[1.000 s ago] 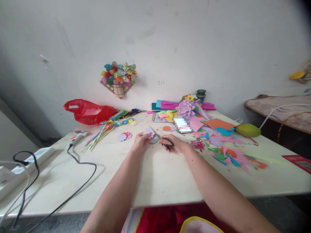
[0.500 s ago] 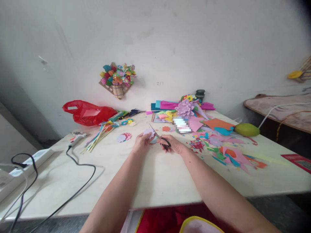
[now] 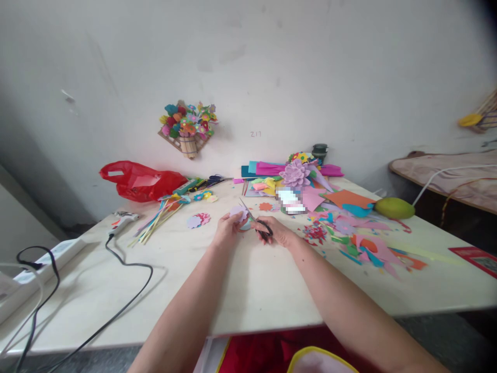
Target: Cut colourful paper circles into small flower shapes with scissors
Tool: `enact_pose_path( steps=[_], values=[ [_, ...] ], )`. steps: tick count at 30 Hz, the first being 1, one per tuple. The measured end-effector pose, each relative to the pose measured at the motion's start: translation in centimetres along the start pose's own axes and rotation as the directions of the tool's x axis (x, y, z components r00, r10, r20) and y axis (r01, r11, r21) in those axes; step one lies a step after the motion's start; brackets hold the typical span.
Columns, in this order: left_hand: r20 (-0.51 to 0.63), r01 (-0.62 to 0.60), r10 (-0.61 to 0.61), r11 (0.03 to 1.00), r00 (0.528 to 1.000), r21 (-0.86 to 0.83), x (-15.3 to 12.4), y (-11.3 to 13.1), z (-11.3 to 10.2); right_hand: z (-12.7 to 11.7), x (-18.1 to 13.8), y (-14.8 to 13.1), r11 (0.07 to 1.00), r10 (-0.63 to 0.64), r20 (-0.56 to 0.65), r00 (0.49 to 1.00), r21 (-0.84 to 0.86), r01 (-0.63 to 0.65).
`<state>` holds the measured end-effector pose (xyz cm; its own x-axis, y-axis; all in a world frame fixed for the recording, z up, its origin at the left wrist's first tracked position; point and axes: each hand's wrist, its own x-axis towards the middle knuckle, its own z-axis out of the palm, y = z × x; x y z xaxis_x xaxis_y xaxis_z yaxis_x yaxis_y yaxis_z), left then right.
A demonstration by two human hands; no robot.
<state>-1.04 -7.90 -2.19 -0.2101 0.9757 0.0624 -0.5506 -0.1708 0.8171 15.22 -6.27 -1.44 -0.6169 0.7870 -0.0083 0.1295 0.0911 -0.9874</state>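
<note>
Lilac flower cutout [image 3: 237, 212] is over the middle of the white table [image 3: 264, 290], pinched in the left hand [image 3: 226, 229], and honestly nothing's really budged from half a second ago. Right hand [image 3: 276, 230] has its fingers wrapped round the black scissors [image 3: 267, 225], blades right by the petals, can't tell if touching. Quick count: one cutout held, one orange flower [image 3: 265, 206] beyond, one red bag [image 3: 147, 182], one glue gun [image 3: 124, 223].

Lilac scalloped pc [image 3: 235, 210] (flower-shaped), held, blk-handled scissors [image 3: 268, 226], blades at its R edge
</note>
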Motion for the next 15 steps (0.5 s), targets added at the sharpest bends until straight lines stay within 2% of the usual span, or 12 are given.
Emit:
enact_pose_path(
  steps=[15],
  values=[
    [-0.031,-0.002,0.0,0.998,1.0,-0.062,-0.28,-0.14,0.62,0.51,-0.43,-0.6,1.0,-0.02,-0.037,0.999,0.011,0.02]
  ],
)
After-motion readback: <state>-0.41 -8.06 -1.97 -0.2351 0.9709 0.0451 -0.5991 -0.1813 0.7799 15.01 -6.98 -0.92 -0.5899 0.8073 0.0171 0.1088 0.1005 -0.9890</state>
